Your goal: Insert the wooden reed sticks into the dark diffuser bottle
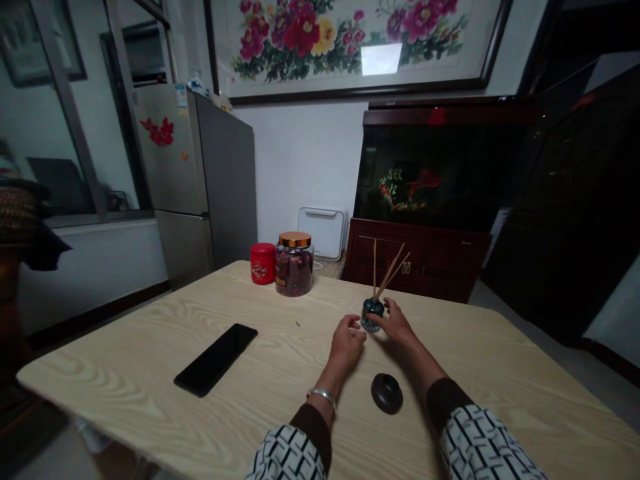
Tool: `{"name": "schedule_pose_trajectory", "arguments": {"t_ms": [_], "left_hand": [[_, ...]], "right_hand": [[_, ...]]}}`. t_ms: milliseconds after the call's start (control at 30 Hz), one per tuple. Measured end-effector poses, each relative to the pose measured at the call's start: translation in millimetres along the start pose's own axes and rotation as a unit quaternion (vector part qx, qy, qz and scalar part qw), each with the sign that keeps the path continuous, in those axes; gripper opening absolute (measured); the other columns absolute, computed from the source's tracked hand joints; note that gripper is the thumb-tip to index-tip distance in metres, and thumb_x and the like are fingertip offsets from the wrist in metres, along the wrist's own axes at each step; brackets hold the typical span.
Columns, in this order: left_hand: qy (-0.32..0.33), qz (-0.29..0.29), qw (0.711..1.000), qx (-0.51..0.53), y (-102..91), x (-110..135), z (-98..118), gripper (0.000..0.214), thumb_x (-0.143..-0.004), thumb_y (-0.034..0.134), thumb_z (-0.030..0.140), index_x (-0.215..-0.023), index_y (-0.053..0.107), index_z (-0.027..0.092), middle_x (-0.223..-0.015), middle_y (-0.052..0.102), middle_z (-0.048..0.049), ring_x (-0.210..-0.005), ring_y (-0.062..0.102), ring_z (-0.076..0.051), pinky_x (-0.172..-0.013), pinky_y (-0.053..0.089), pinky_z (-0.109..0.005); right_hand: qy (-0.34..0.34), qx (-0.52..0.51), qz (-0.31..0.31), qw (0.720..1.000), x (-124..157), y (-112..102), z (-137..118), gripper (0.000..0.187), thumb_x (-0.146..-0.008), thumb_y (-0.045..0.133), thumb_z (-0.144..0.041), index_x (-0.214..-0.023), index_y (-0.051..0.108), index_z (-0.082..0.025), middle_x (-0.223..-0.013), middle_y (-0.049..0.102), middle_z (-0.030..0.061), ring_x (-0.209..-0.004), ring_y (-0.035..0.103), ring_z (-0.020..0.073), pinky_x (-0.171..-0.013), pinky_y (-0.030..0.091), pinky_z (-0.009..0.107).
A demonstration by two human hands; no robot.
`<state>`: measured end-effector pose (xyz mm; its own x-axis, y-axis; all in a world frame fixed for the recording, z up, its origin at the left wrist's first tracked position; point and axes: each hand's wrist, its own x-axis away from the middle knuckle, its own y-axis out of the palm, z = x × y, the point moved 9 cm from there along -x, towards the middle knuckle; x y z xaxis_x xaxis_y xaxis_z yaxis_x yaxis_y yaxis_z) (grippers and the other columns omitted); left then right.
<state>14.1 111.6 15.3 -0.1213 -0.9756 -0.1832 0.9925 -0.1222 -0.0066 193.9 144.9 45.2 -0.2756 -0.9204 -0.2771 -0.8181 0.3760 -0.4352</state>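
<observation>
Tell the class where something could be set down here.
Free: between the smartphone and the silver bracelet; from right forearm to the table's right edge. Crowded: around the reed diffuser, flanked by left hand and right hand; where the red canister neighbours the copper-lidded jar.

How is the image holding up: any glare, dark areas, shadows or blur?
Head view: bright rectangular glare on the framed painting; head view, far right: the tall cabinet sinks into darkness; head view, left edge: soft and stretched; head view, center: a soft shadow on the table near the right hand, while the reed bottle is small but distinguishable.
</observation>
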Motion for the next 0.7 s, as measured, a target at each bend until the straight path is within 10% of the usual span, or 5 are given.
{"name": "schedule_pose_trajectory", "arguments": {"t_ms": [333,533,700], "left_hand": [[0.081,-0.003,0.993,-0.091,10.4,-3.1,-6.0,0.088,-0.063,0.079,0.024,-0.140,0.037,0.017,-0.139,0.047,-0.0164,-0.122,0.050,-0.028,-0.104,0.041,-0.042],[0.083,-0.097,0.990,-0.066,23.8,9.7,7.5,0.073,-0.069,0.074,0.023,-0.135,0.046,0.019,-0.118,0.065,-0.0080,-0.103,0.062,-0.024,-0.093,0.048,-0.037],[0.067,-0.079,0.989,-0.105,16.9,11.1,4.2,0.069,-0.063,0.084,0.033,-0.123,0.053,0.018,-0.107,0.066,-0.0081,-0.096,0.062,-0.025,-0.088,0.050,-0.039]], "right_hand": [[-0.075,0.052,-0.079,0.993,23.3,15.4,-4.3,0.055,-0.071,0.071,-0.052,-0.116,0.060,-0.022,-0.108,0.065,0.0071,-0.102,0.062,0.0254,-0.092,0.046,0.040],[-0.085,-0.102,-0.087,0.987,51.1,22.8,-41.1,0.048,-0.084,0.054,-0.064,-0.096,0.069,-0.020,-0.104,0.070,0.0099,-0.102,0.064,0.0247,-0.092,0.048,0.038],[-0.067,-0.267,0.021,0.961,28.3,-28.6,-92.5,0.054,-0.081,0.052,-0.074,-0.075,0.055,-0.021,-0.077,0.069,0.0057,-0.071,0.066,0.0182,-0.067,0.053,0.031]]}}
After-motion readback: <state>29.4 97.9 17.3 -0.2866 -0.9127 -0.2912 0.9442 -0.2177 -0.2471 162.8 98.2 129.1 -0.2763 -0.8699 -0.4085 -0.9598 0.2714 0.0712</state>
